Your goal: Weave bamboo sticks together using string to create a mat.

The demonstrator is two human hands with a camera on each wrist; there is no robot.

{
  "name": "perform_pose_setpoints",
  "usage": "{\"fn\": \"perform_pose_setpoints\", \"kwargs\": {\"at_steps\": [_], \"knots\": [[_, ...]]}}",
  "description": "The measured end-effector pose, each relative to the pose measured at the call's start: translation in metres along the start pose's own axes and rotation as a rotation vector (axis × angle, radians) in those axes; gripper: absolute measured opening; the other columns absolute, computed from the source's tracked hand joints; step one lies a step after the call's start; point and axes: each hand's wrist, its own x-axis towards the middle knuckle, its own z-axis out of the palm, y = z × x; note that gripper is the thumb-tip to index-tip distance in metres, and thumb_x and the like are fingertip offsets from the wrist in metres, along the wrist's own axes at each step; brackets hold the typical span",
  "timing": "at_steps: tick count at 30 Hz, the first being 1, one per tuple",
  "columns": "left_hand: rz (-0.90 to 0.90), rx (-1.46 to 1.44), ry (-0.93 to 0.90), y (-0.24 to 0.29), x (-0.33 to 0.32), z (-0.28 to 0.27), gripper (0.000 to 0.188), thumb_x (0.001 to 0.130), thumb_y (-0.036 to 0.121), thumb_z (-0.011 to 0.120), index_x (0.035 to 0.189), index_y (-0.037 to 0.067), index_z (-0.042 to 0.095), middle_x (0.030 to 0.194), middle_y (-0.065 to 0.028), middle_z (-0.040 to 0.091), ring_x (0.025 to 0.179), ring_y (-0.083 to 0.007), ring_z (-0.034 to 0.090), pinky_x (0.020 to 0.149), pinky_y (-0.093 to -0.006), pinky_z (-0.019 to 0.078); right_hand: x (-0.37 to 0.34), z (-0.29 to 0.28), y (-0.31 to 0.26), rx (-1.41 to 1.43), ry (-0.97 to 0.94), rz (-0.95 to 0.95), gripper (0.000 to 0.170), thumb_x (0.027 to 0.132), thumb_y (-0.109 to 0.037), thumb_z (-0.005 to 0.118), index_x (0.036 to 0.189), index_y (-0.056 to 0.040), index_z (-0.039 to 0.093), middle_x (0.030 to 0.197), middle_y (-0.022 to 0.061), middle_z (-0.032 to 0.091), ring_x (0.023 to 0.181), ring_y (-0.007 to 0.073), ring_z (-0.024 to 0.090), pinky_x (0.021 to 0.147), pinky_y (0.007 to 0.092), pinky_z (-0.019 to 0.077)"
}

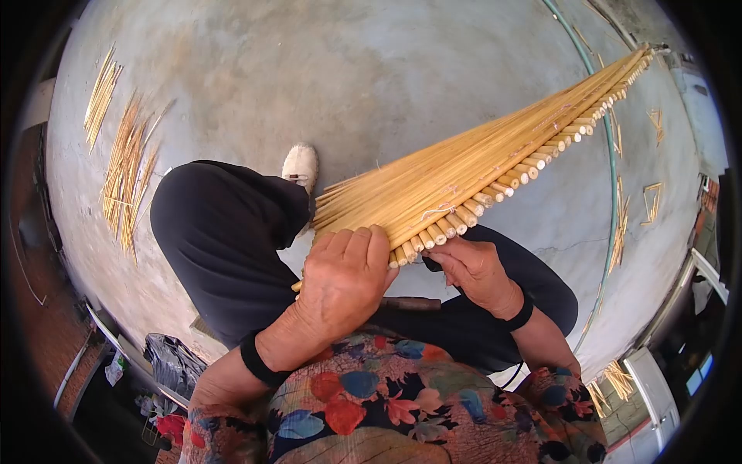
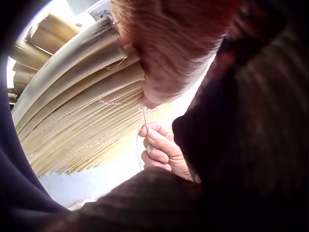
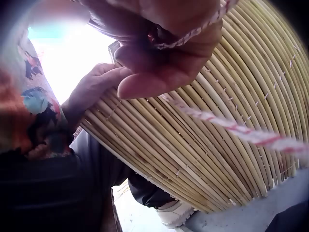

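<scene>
The left hand (image 1: 344,267) grips the stalk mat (image 1: 464,170); the right hand (image 1: 475,271) holds red-and-white string (image 3: 263,138). Dark bands (image 1: 256,360) circle both wrists.

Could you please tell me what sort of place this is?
Probably an outdoor yard or courtyard: a broad, stained, concrete-looking floor, a green hose lying along it, and loose stalks lying in piles.

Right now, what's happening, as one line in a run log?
left hand: grips stitched mat of yellow round stalks | right hand: holds red-and-white twisted string by the mat's edge
</scene>
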Motion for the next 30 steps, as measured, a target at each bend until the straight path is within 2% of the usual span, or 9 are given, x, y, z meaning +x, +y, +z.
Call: {"fn": "perform_pose_setpoints", "kwargs": {"at_steps": [1, 5, 7, 12, 14, 16, 22, 28, 30], "knots": [[0.003, -0.013, -0.001, -0.001, 0.0, 0.0, 0.044, 0.059, 0.012, 0.073, 0.095, -0.002, 0.053, 0.079, -0.0105, 0.056, 0.07, -0.026, 0.056, 0.063, -0.0364, 0.0457, 0.001, 0.004, 0.006, -0.011, 0.061, -0.134, 0.016, 0.088, -0.006, 0.057, 0.103, -0.0038, 0.063, 0.08, 0.0076, 0.064, 0.053, 0.0123, 0.054, 0.049, 0.0242, 0.045], [-0.009, -0.034, 0.0, -0.004, -0.001, 0.001, 0.046, 0.058, 0.012, 0.074, 0.096, -0.002, 0.053, 0.081, -0.0107, 0.056, 0.071, -0.0259, 0.056, 0.064, -0.0366, 0.0459, 0.003, -0.004, 0.007, 0.002, 0.112, -0.106, 0.014, 0.085, -0.004, 0.06, 0.098, -0.0022, 0.064, 0.079, 0.0085, 0.064, 0.054, 0.0111, 0.058, 0.049, 0.0239, 0.0461], [0.047, -0.025, 0.051, -0.005, 0.0, 0.002, 0.038, 0.06, 0.019, 0.071, 0.086, -0.001, 0.052, 0.071, -0.0085, 0.049, 0.064, -0.0238, 0.053, 0.057, -0.0351, 0.0416, 0.004, -0.006, 0.002, -0.025, 0.092, -0.122, 0.014, 0.083, -0.001, 0.062, 0.097, -0.0016, 0.065, 0.077, 0.0088, 0.063, 0.057, 0.0118, 0.06, 0.05, 0.0238, 0.0472], [0.053, -0.037, 0.04, -0.006, 0.001, 0.001, 0.037, 0.059, 0.019, 0.071, 0.085, 0.0, 0.051, 0.071, -0.0086, 0.049, 0.064, -0.024, 0.053, 0.057, -0.0353, 0.0417, 0.007, -0.007, 0.0, -0.127, 0.086, -0.234, 0.017, 0.08, -0.001, 0.066, 0.097, -0.0013, 0.065, 0.073, 0.0079, 0.062, 0.056, 0.0134, 0.06, 0.049, 0.0243, 0.047], [0.053, -0.042, 0.039, -0.005, 0.001, -0.001, 0.037, 0.059, 0.019, 0.071, 0.084, 0.0, 0.051, 0.071, -0.0087, 0.049, 0.065, -0.024, 0.053, 0.057, -0.0354, 0.0418, 0.006, -0.012, -0.001, -0.152, 0.071, -0.226, 0.017, 0.08, -0.002, 0.065, 0.097, -0.0013, 0.064, 0.072, 0.008, 0.062, 0.054, 0.0134, 0.058, 0.049, 0.0242, 0.0466], [-0.026, -0.036, -0.044, -0.003, -0.002, -0.003, 0.051, 0.055, 0.014, 0.075, 0.099, -0.002, 0.054, 0.085, -0.012, 0.059, 0.075, -0.027, 0.058, 0.067, -0.0367, 0.047, 0.008, -0.012, 0.0, -0.176, 0.062, -0.22, 0.017, 0.08, -0.002, 0.065, 0.097, -0.0013, 0.064, 0.072, 0.008, 0.061, 0.053, 0.0133, 0.057, 0.049, 0.0242, 0.0462], [-0.011, -0.055, -0.02, -0.011, 0.001, -0.004, 0.05, 0.055, 0.013, 0.075, 0.099, 0.0, 0.054, 0.085, -0.0112, 0.059, 0.075, -0.0269, 0.058, 0.066, -0.0363, 0.0474, 0.01, -0.01, -0.003, 0.074, 0.022, -0.005, 0.015, 0.084, -0.003, 0.061, 0.099, -0.0013, 0.062, 0.071, 0.0074, 0.059, 0.054, 0.0138, 0.053, 0.05, 0.0255, 0.0444], [0.004, -0.043, -0.017, -0.013, 0.002, -0.003, 0.051, 0.056, 0.013, 0.075, 0.099, -0.002, 0.053, 0.085, -0.0117, 0.059, 0.075, -0.0271, 0.058, 0.066, -0.0362, 0.047, 0.018, -0.01, -0.004, -0.244, 0.072, -0.325, 0.016, 0.084, -0.003, 0.061, 0.099, -0.0034, 0.06, 0.071, 0.0063, 0.057, 0.057, 0.0177, 0.055, 0.053, 0.028, 0.046], [0.004, -0.043, -0.022, -0.013, 0.001, -0.004, 0.051, 0.056, 0.013, 0.075, 0.1, -0.002, 0.053, 0.085, -0.0118, 0.059, 0.075, -0.0272, 0.058, 0.066, -0.0363, 0.0468, 0.021, -0.007, -0.002, -0.246, 0.103, -0.387, 0.01, 0.083, -0.003, 0.06, 0.092, 0.0002, 0.063, 0.074, 0.0116, 0.063, 0.06, 0.0257, 0.061, 0.057, 0.0307, 0.0475]]}}
